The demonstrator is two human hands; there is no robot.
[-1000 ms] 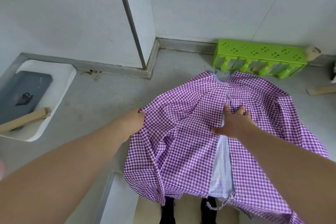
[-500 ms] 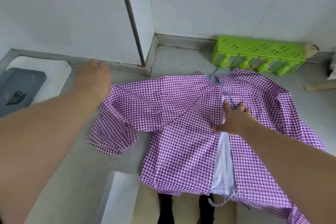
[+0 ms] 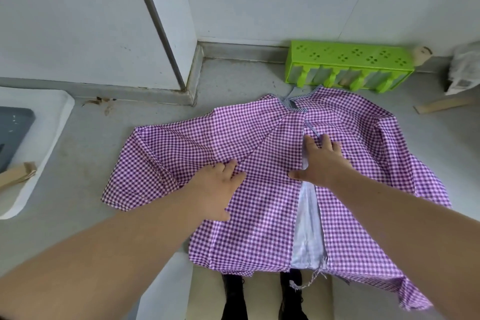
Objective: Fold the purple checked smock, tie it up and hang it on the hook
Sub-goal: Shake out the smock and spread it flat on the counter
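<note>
Since the earlier frame, the left hand (image 3: 217,189) has come back from the far left, where it drew the sleeve out, and now lies on the smock's left panel; the sleeve (image 3: 145,163) is spread flat to the left.

Purple checked smock (image 3: 259,215): spread on the grey counter (image 3: 78,163), collar at the far side near the green rack (image 3: 348,67), hem hanging over the near edge. Its back opening shows a strip of pale lining (image 3: 307,228) down the middle. The right half remains bunched and rumpled.

Right hand (image 3: 320,163): fingers straight and splayed, pressing the cloth beside the opening, gripping nothing. Left hand: flat, palm down, fingers extended, holding nothing. Hands lie near each other, apart.

Loose tie (image 3: 309,280): dangling frayed at the near edge.

Assessment: spreading stage; folding not yet begun. Recommended practice: keep the right palm as anchor, sweep the left outward to remove creases, then flatten the right sleeve likewise before folding. Risk: overhanging hem may drag the cloth off.
</note>
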